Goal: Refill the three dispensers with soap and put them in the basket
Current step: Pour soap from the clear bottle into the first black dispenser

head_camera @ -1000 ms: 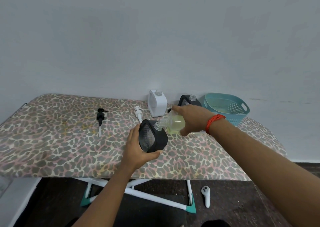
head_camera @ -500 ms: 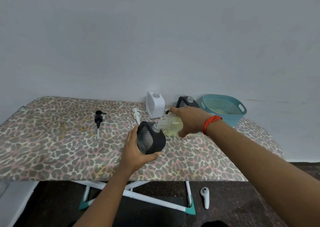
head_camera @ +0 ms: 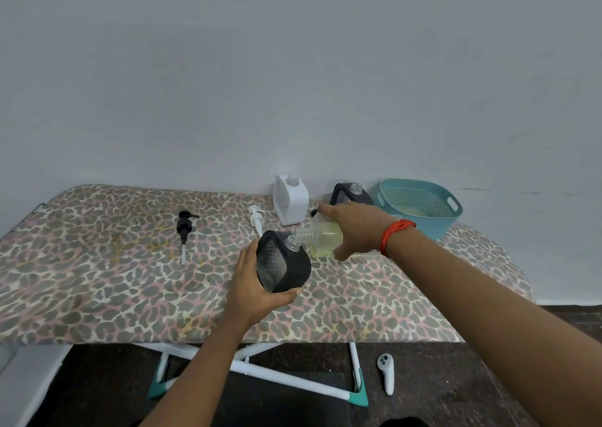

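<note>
Soap bottle [head_camera: 324, 239] tilted over black dispenser [head_camera: 282, 265]; both handheld

Brightness: soft, even, moderately bright; nothing blown out.
Light source: not in view; diffuse, seemingly from above.
Wall [head_camera: 293, 68]: pale grey-blue, darkening slightly toward the upper corners.
Shadows: faint and soft-edged on the worktop [head_camera: 97, 280]; a small one under the black dispenser [head_camera: 283, 263] held in the left hand [head_camera: 257, 286].
Floor [head_camera: 456, 377]: much darker than the worktop above it, detail murky.
Glare: mild sheen on the refill bottle [head_camera: 322, 239], right of the black dispenser.
Distortion: wide-angle; the worktop's edges bow, forearms swell toward the lower corners.
Focus: centre fairly sharp, slight softness overall.
</note>
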